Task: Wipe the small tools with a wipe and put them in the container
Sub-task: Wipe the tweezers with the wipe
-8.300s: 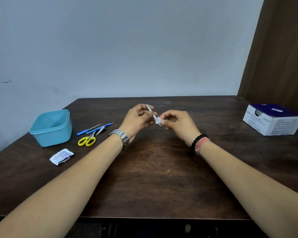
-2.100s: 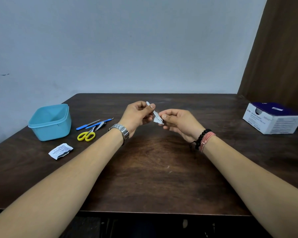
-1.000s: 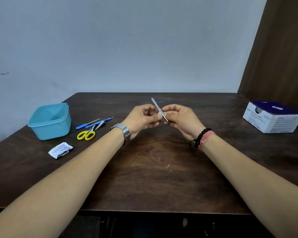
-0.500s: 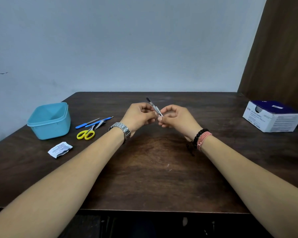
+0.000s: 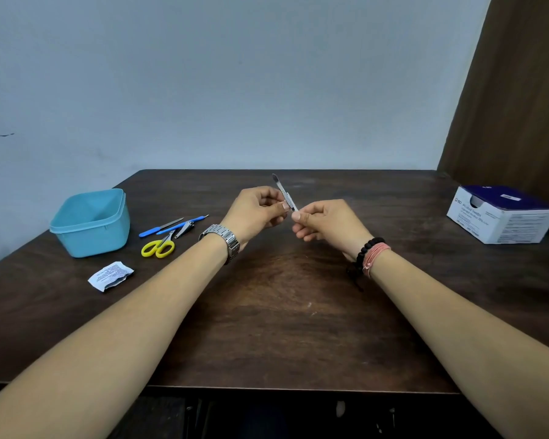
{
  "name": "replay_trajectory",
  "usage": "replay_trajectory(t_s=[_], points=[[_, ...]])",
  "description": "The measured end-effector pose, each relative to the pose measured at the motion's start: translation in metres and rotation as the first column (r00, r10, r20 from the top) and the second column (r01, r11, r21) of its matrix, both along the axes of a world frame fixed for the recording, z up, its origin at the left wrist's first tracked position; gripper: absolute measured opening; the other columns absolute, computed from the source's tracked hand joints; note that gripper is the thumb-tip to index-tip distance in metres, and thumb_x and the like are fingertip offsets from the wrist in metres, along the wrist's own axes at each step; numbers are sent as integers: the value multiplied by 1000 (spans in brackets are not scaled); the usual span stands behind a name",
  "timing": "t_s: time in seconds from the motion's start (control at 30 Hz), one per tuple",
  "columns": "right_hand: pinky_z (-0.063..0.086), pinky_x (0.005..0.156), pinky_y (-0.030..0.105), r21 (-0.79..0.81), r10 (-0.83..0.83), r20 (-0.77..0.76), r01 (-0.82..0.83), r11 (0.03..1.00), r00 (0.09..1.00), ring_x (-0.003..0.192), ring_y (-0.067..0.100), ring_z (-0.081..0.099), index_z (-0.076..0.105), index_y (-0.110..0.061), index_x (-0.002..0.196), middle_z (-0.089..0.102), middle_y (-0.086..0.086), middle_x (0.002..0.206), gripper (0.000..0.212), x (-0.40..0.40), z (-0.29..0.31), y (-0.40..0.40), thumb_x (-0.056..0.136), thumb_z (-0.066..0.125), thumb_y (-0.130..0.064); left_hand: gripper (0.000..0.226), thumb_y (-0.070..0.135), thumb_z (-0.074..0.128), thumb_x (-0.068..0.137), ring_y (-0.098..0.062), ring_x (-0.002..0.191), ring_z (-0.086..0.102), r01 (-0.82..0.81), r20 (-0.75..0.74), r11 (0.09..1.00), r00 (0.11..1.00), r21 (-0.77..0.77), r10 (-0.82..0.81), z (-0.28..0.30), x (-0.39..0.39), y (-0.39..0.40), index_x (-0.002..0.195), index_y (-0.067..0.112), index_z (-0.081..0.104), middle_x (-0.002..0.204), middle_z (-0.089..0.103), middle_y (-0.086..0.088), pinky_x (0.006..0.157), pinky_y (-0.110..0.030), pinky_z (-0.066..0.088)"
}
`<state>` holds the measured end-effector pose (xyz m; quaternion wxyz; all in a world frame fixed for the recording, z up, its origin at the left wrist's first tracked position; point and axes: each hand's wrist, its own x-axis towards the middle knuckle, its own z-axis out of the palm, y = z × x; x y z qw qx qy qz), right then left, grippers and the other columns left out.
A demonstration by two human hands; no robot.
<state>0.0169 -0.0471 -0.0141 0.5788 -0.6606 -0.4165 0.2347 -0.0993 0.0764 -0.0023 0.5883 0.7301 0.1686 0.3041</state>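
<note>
Above the middle of the table my left hand [image 5: 256, 213] pinches a slim metal tool [image 5: 282, 190] that tilts up and away. My right hand [image 5: 325, 222] pinches the tool's lower end; a sliver of white wipe [image 5: 295, 211] shows at its fingertips, the remainder hidden. The empty light-blue container [image 5: 91, 221] stands at the left. Beside it lie yellow-handled scissors [image 5: 158, 247], a nail clipper [image 5: 184, 228], a blue-handled file [image 5: 159, 227] and a thin blue tool [image 5: 184, 224].
A torn white wipe packet [image 5: 110, 275] lies in front of the container. A white and blue box of swabs [image 5: 501, 213] stands at the far right. The dark wooden table [image 5: 282, 312] meets a wall at the back.
My right hand has slid down to the tool's lower end and the wipe is nearly hidden in its fingers. The tool stays in my left hand, its tip still up.
</note>
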Motion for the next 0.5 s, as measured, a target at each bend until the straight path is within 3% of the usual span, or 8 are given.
replay_trajectory(t_s=[0.17,0.5], points=[[55,56,19,12,-19,31,19,1000,999,59,14,65,68,3,91,70,15,75,17,-1,1,0,90,68,-14,6,2,66,88,-12,69,61,-10,49,999,999,-41,12,2,-1,3,87,8,64,80,62,-9,66,-19,55],[52,52,19,31,-16,39,15,999,999,57,13,66,69,-7,78,70,12,69,11,2,0,0,87,71,-13,5,0,63,89,-8,64,61,-24,136,988,990,-150,45,5,-3,3,91,4,61,77,62,-7,64,-17,53]])
